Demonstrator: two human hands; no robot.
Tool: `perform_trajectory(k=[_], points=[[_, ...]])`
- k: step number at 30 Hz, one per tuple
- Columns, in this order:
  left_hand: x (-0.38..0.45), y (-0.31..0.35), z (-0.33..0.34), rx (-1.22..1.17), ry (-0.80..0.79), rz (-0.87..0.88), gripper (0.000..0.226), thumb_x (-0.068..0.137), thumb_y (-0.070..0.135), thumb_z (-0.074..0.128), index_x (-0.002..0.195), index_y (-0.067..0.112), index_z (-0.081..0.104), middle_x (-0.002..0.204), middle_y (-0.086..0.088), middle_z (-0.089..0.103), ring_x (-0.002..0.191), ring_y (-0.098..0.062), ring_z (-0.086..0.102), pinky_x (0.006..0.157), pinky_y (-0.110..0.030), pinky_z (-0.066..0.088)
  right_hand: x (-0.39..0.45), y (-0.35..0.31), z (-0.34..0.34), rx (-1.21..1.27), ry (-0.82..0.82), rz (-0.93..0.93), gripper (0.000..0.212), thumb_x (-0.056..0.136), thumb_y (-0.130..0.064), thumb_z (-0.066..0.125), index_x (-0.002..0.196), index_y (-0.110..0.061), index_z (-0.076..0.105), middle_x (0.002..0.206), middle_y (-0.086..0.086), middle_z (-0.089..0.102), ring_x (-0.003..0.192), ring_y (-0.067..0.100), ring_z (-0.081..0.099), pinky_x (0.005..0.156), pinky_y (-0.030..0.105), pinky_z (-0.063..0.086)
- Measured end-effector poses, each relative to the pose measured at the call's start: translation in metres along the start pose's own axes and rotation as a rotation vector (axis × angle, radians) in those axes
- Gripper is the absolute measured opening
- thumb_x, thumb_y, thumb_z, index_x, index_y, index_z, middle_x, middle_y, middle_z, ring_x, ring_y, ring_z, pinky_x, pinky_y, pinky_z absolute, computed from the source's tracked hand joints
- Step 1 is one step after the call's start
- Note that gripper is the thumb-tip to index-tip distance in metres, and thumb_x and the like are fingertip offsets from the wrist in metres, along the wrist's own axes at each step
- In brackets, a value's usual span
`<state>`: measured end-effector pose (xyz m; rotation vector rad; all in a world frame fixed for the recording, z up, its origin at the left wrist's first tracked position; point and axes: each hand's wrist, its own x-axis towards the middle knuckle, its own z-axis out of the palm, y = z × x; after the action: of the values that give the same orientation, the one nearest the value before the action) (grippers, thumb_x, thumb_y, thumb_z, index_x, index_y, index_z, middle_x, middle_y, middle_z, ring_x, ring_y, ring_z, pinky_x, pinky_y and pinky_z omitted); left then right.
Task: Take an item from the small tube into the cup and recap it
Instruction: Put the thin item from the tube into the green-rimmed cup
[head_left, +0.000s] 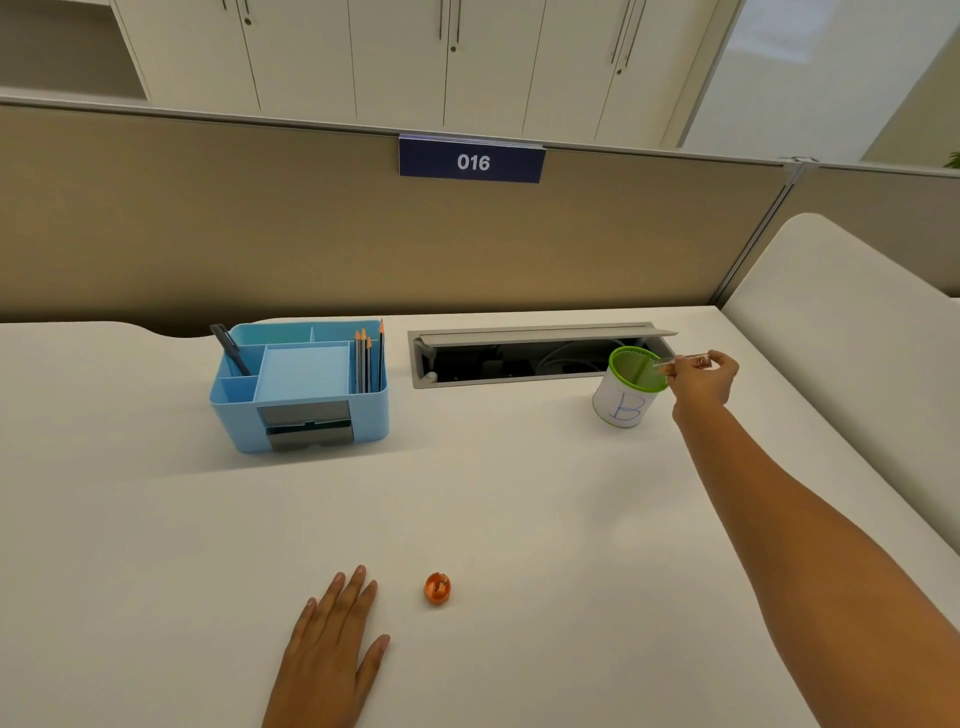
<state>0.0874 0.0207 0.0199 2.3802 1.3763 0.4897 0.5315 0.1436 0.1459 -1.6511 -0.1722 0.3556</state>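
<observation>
White desk surface (519, 509) spreads wide and bare in front of me, with plenty of room between my two arms; it ends at the tan partition (260, 234) behind and at a curved edge on my right. My left hand (327, 654) lies flat on the desk, palm down, fingers spread and holding nothing. Just to its right, apart from my fingertips, sits the small orange cap (437, 588). My right hand (701, 379) reaches far out and pinches the small clear tube (680, 364) between thumb and fingers, holding it sideways with its open end over the green rim of the cup (626, 389), a white-wrapped mesh cup marked "B". The cup stands just in front of the open cable tray (519, 358). A blue desk organizer (301, 384) with pencils stands well to the left.
</observation>
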Motion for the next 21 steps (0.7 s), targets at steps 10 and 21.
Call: perform_trajectory(k=[10, 21], points=[[0.0002, 0.0002, -0.0006, -0.001, 0.001, 0.002, 0.052, 0.091, 0.053, 0.006, 0.139, 0.036, -0.004, 0.148, 0.027, -0.016, 0.134, 0.006, -0.011, 0.109, -0.016, -0.003, -0.0081, -0.0035, 0.0057, -0.373, -0.093, -0.447, 0.055, 0.09, -0.009, 0.051, 0.138, -0.023, 0.029, 0.115, 0.017, 0.059, 0.1, 0.028, 0.058, 0.081, 0.029, 0.043], [0.0021, 0.0015, -0.002, 0.006, 0.002, 0.005, 0.052, 0.091, 0.053, 0.005, 0.139, 0.037, -0.006, 0.148, 0.028, -0.018, 0.133, 0.008, -0.013, 0.108, -0.014, -0.003, -0.0077, -0.0045, 0.0062, -0.47, -0.127, -0.549, 0.042, 0.092, -0.013, 0.048, 0.133, -0.02, 0.04, 0.121, 0.015, 0.059, 0.106, 0.031, 0.059, 0.083, 0.031, 0.044]])
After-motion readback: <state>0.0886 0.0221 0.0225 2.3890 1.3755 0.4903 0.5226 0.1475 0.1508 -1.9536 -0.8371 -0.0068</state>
